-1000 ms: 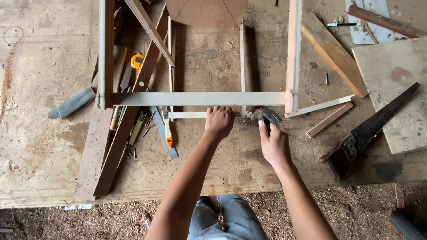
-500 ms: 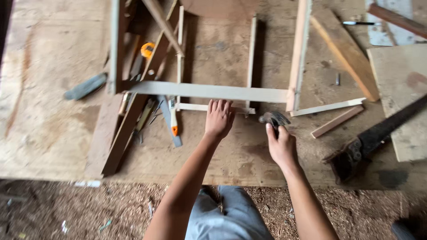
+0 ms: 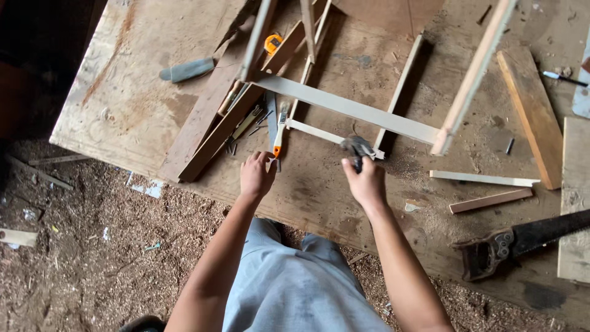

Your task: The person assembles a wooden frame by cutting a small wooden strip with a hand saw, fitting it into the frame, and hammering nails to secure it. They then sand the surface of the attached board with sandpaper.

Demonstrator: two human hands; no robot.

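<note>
- Pale wooden frame (image 3: 350, 107) lies on the plywood workbench (image 3: 123, 104); all places given relative to it.
- Right hand (image 3: 367, 181) fisted round a hammer (image 3: 356, 149), head touching the frame's thin lower slat.
- Left hand (image 3: 256, 175) loosely curled, holding nothing, fingertips near an orange-handled tool (image 3: 279, 132) below the frame's left end.
- Handsaw (image 3: 522, 240) well apart, lower right.

**Tally on the bench**

Two hands at work: left hand (image 3: 256, 175), right hand (image 3: 367, 182). One hammer (image 3: 356, 149), one handsaw (image 3: 522, 241), one orange tape measure (image 3: 273, 43), one orange-tipped chisel (image 3: 279, 132), one grey sharpening stone (image 3: 187, 70), one pen (image 3: 564, 77). Two loose thin sticks at the right: pale stick (image 3: 483, 179), reddish stick (image 3: 490, 201).
</note>
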